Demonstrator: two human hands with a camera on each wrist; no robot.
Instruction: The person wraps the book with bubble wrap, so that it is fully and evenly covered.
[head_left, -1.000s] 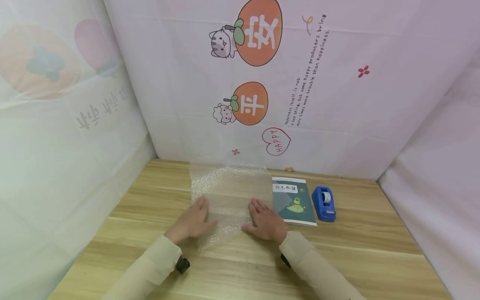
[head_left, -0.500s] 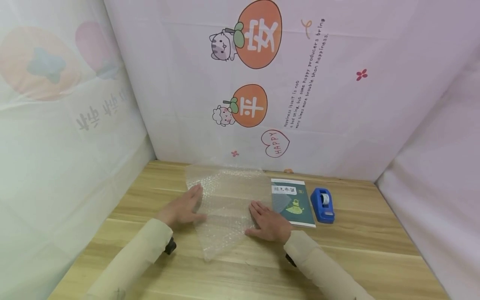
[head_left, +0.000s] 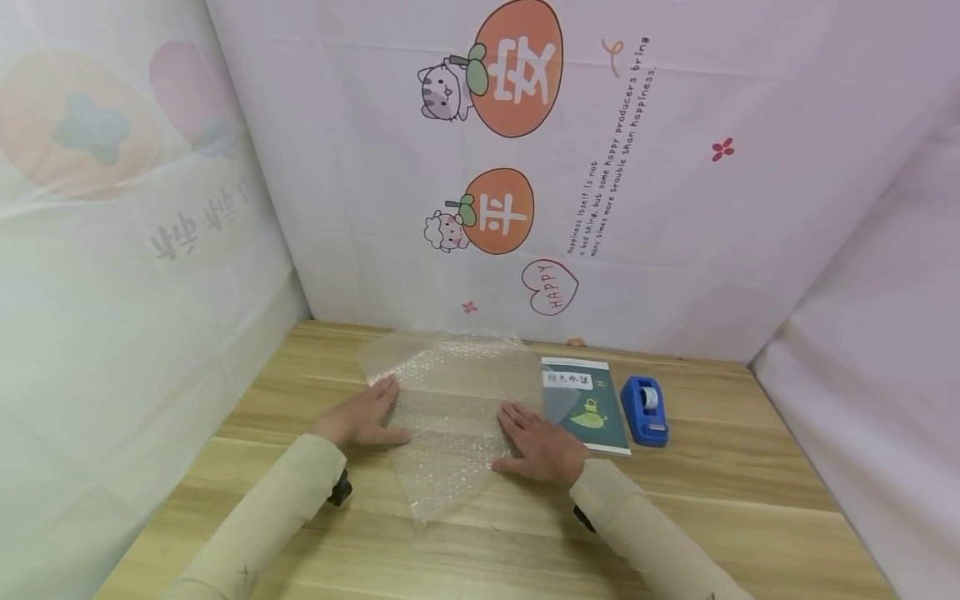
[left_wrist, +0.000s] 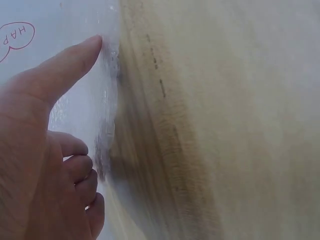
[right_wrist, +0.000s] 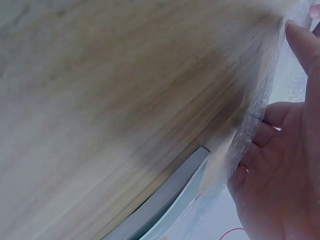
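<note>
A clear sheet of bubble wrap lies spread on the wooden table, one corner pointing toward the person. My left hand rests on its left edge, fingers extended and thumb apart. On the right side, my right hand presses the sheet with its fingers together. The left wrist view shows the thumb at the wrap's edge. In the right wrist view, the fingers lie along the crinkled border. A green-covered book sits just right of the wrap, its left part overlapped by the sheet.
A blue tape dispenser with a roll stands right of the book. White printed cloth walls in the table at the back and both sides. Bare wood stretches in front of the wrap.
My left hand has shifted left to the wrap's edge, and the sheet lies more spread out, its far left corner further left. My right hand has moved only slightly right.
</note>
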